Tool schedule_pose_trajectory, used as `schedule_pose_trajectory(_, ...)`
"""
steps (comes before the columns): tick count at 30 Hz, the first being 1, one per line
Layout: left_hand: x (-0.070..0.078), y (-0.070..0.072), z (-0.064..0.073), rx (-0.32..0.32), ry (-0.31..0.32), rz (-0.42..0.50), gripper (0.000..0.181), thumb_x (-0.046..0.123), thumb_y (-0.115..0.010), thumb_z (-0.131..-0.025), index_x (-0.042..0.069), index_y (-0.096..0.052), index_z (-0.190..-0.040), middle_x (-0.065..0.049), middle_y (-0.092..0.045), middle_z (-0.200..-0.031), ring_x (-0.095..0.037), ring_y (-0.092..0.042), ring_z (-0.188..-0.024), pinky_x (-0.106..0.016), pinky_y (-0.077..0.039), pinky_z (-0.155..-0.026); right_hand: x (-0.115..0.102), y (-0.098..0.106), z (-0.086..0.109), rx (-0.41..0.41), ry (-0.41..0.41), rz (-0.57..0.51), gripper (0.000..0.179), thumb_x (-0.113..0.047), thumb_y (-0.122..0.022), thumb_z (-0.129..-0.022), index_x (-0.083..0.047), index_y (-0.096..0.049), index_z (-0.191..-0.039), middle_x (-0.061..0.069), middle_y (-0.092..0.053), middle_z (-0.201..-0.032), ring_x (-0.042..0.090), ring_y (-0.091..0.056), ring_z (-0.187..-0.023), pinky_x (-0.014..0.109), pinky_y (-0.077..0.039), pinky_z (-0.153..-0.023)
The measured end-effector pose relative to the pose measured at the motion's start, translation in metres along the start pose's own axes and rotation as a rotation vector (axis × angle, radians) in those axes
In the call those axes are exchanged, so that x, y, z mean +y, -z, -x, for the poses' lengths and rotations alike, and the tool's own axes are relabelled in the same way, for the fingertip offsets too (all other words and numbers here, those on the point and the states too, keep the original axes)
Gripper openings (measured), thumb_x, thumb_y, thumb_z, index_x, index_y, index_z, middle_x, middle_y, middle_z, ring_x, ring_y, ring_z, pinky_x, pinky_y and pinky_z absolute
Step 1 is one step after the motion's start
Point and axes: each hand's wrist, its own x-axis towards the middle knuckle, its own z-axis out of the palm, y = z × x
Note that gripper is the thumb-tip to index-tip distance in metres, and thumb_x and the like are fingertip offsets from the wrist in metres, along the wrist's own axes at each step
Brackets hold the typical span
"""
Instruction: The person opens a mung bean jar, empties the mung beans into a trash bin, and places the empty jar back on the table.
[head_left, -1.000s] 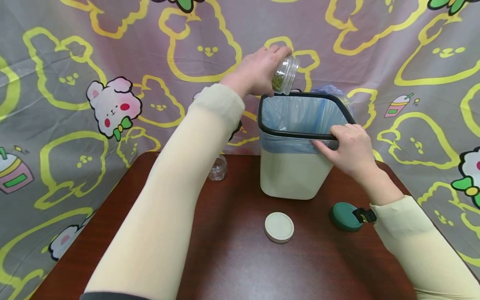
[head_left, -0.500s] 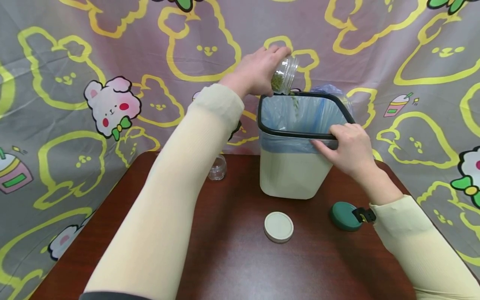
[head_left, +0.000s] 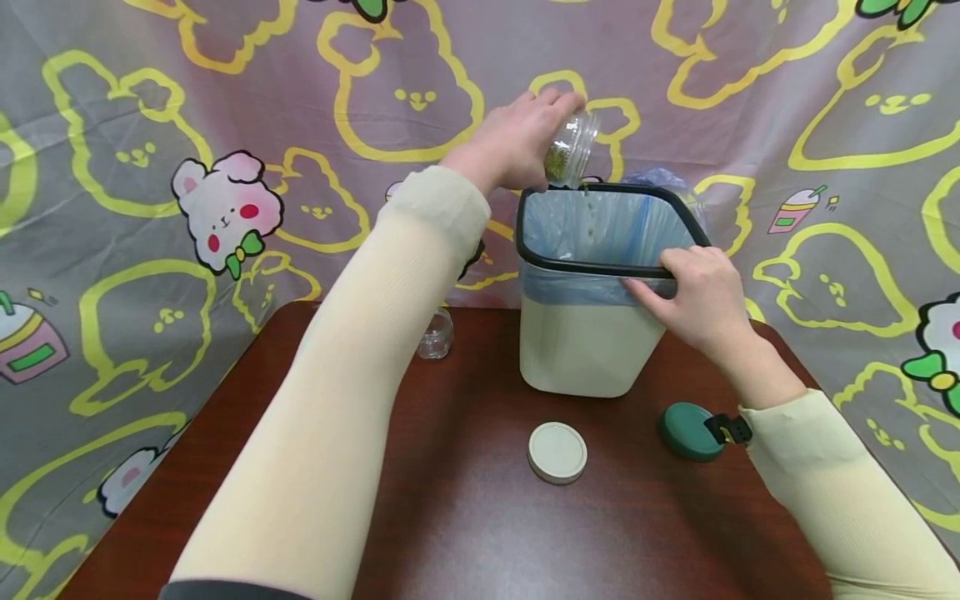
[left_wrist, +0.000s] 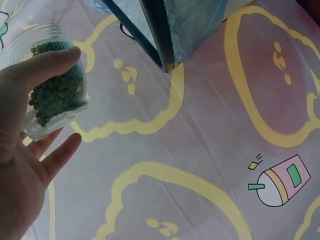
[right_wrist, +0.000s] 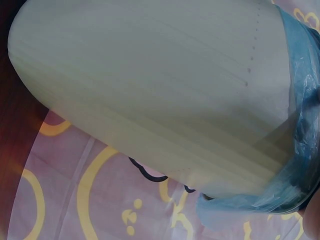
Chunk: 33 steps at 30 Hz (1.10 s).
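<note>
My left hand [head_left: 517,143] grips a clear jar [head_left: 574,150] tilted over the left back rim of a trash bin [head_left: 585,350]. Small green beans [left_wrist: 59,92] fill part of the jar, and a few are falling from its mouth into the bin. The bin is cream, with a black rim and a blue plastic liner [head_left: 570,223] folded over its edge. At the front right corner my right hand [head_left: 701,296] holds the rim, thumb outside on the liner. In the right wrist view the bin's wall takes up most of the picture, and only a bit of the hand shows.
On the brown table [head_left: 480,533] a cream lid [head_left: 557,452] lies in front of the bin. A green lid [head_left: 690,432] lies near my right wrist. Another clear jar [head_left: 436,335] stands left of the bin, partly behind my left sleeve. A patterned cloth [head_left: 420,50] hangs behind.
Green beans began dropping from the jar's mouth half a second ago; fewer are falling now. Both hands keep nearly the same places.
</note>
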Motion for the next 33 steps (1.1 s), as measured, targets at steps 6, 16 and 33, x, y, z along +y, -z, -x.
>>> schedule_pose_trajectory(6,0.0012,-0.0014,-0.0008,0.008,-0.004,-0.008,0.096,0.016,-0.077,-0.079,0.021,-0.018,-0.155,-0.001,-0.029,-0.153,-0.023,-0.031,-0.137,-0.044,-0.037,-0.104,0.0006,-0.0012,0.0009,0.004,0.006,-0.004,0.039,-0.028,-0.073,-0.078,-0.006,-0.043,-0.065,0.006,-0.041,-0.056,0.028,-0.041,-0.055,0.046,-0.033,-0.059)
schedule_pose_trajectory(16,0.0,-0.0029,-0.0003,-0.001,-0.003,-0.013,0.097,0.015,-0.078,-0.078,0.02,-0.018,-0.155,-0.002,-0.03,-0.152,-0.023,-0.031,-0.136,-0.044,-0.038,-0.103,0.001,-0.002,0.0008,0.009,0.014,-0.01,0.039,-0.029,-0.072,-0.079,-0.006,-0.043,-0.065,0.006,-0.041,-0.056,0.029,-0.041,-0.055,0.046,-0.033,-0.059)
schedule_pose_trajectory(33,0.0009,0.0005,-0.0007,0.034,-0.026,-0.029,0.093,0.015,-0.075,-0.079,0.019,-0.02,-0.154,-0.003,-0.029,-0.153,-0.023,-0.03,-0.137,-0.045,-0.038,-0.104,0.0013,-0.0008,0.0005,0.012,0.006,-0.007,0.039,-0.028,-0.073,-0.078,-0.006,-0.044,-0.065,0.007,-0.041,-0.056,0.029,-0.041,-0.055,0.046,-0.033,-0.06)
